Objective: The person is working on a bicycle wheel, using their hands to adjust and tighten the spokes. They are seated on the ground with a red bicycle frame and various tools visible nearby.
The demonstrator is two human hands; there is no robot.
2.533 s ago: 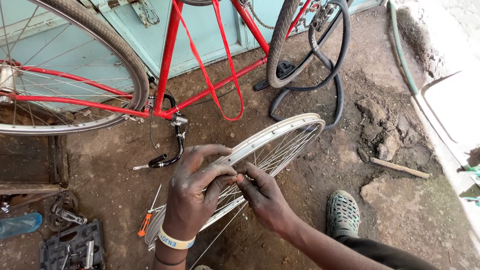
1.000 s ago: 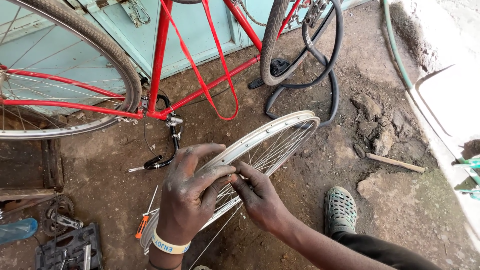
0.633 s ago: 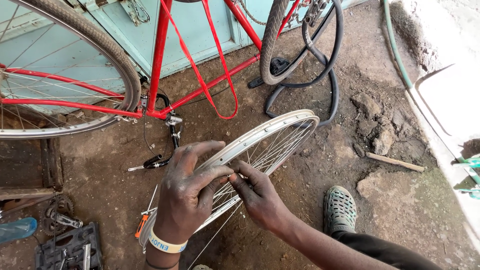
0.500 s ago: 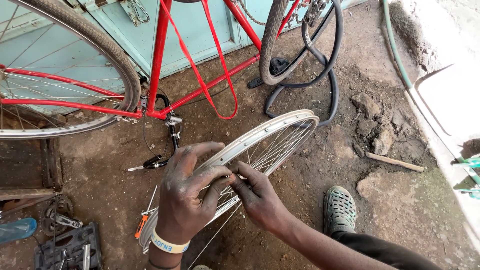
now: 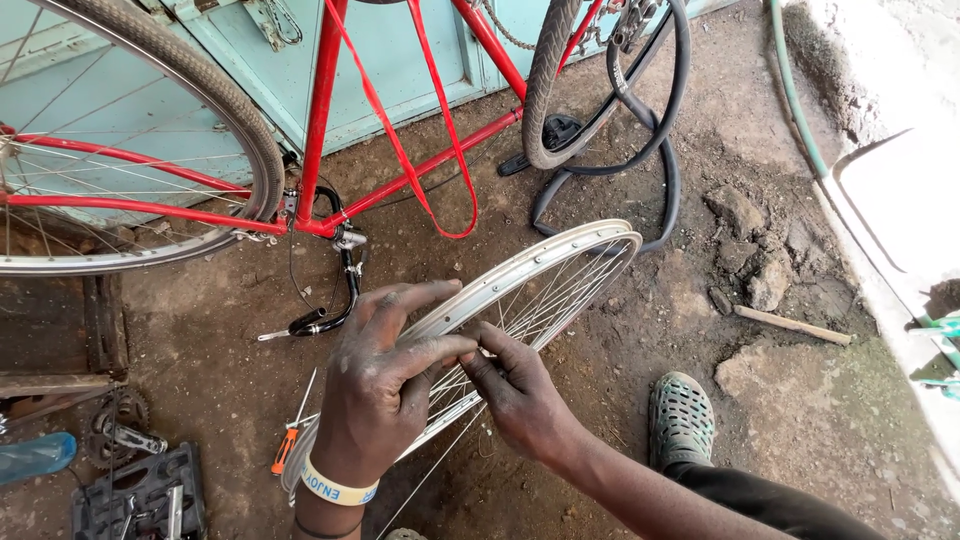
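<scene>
Wheel rim (image 5: 560,262): a bare silver rim with no tyre is held tilted over the dirt floor, its far edge toward the black inner tube, its near edge between the two hands.
Spokes (image 5: 545,300): many thin spokes are seen laced across the rim; at least one loose wire end is seen hanging below the hands.
Left hand (image 5: 385,385): laid over the near edge of the rim, fingers spread and curled around it; the grip is closed on the rim, a yellow band on the wrist.
Right hand (image 5: 515,395): fingertips are pinched together at a spoke close to the rim; what exactly is nipped cannot be told.
Progress: the lacing is judged well along, since most spokes look seated; fitting of the loose spoke, truing and a tyre appear left to do.
Tools: an orange-handled screwdriver (image 5: 292,440) lies just beside the rim's near end; a black tool case (image 5: 140,495) lies open at lower left.
Floor (image 5: 800,430): packed brown earth, with stones and a stick lying on it.
Surroundings: a red bicycle (image 5: 320,130) stands against a pale blue wall; the inner tube (image 5: 655,130) is looped by its wheel; a green sandal (image 5: 682,418) is seen at right.
</scene>
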